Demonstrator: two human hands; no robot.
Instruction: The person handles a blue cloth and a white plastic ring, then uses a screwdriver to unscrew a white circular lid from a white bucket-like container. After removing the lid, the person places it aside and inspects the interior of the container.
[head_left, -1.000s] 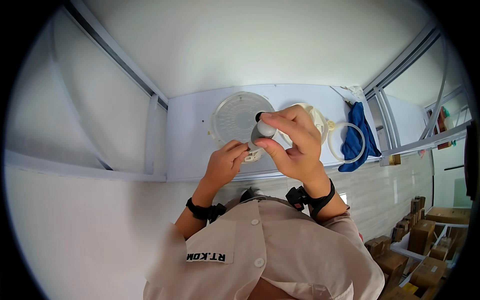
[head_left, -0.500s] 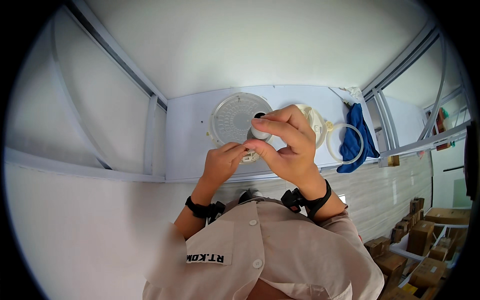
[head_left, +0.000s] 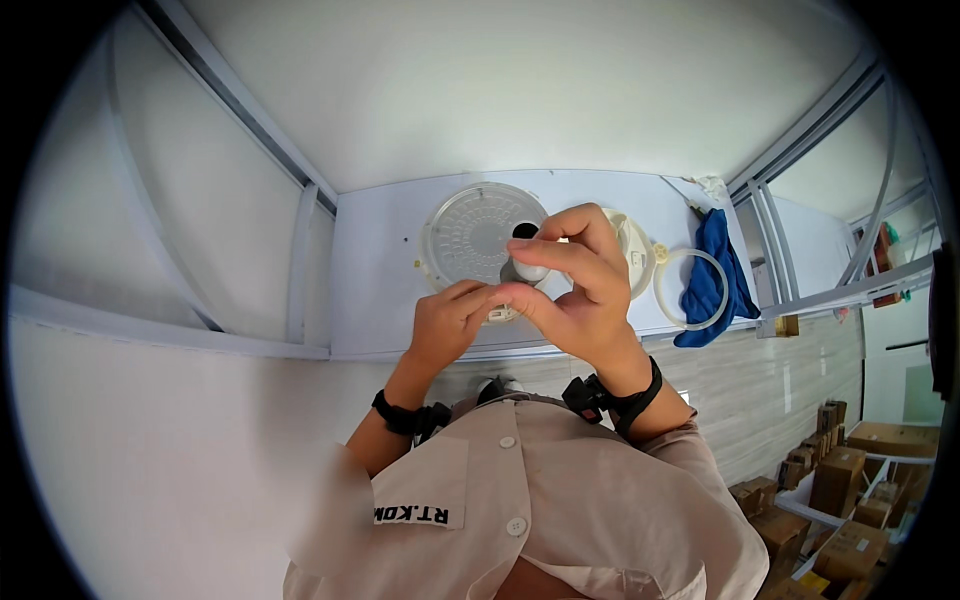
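Over the table, my right hand (head_left: pixel 590 290) grips a small white and grey cylinder with a dark top (head_left: pixel 531 268), fingers curled on its upper side and thumb low in front. My left hand (head_left: pixel 445 322) is closed, its fingertips meeting the right thumb by the lower end of the cylinder. What those left fingers pinch is hidden. Behind the hands lies a round translucent disc with a ribbed pattern (head_left: pixel 462 228). A pale part (head_left: pixel 502 313) shows just below the fingertips. Right of my right hand is a cream round part (head_left: pixel 634 257), partly covered by that hand.
A whitish ring (head_left: pixel 690 325) lies at the table's right side, partly on a blue cloth (head_left: pixel 715 245) that hangs over the front edge. A thin tool (head_left: pixel 690 200) is behind the cloth. Metal frame posts flank the white table (head_left: pixel 375 270). Cardboard boxes (head_left: pixel 838 480) stand lower right.
The hands and cylinder have shifted only slightly; the left fingertips sit a little closer to the right thumb. Objects on the table look the same.
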